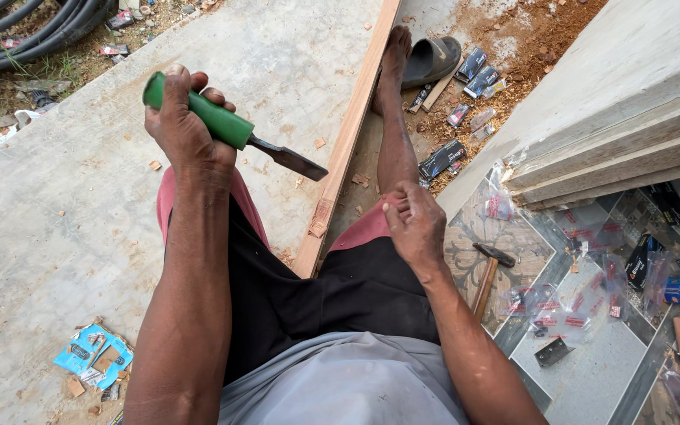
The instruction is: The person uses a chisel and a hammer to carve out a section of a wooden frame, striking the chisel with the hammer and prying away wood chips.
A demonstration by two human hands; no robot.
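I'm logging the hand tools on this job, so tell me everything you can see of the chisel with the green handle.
The chisel has a round green handle, plastic by its look, and a flat dark metal blade that widens toward its tip. The left hand grips the handle in a fist, raised above the concrete slab. The tool lies tilted, blade pointing down and right toward the long wooden plank without touching it. The blade looks dull and worn.

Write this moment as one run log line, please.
left hand: holds chisel, raised | right hand: empty, on knee | plank: notch cut, between legs | hammer: on tiles at right
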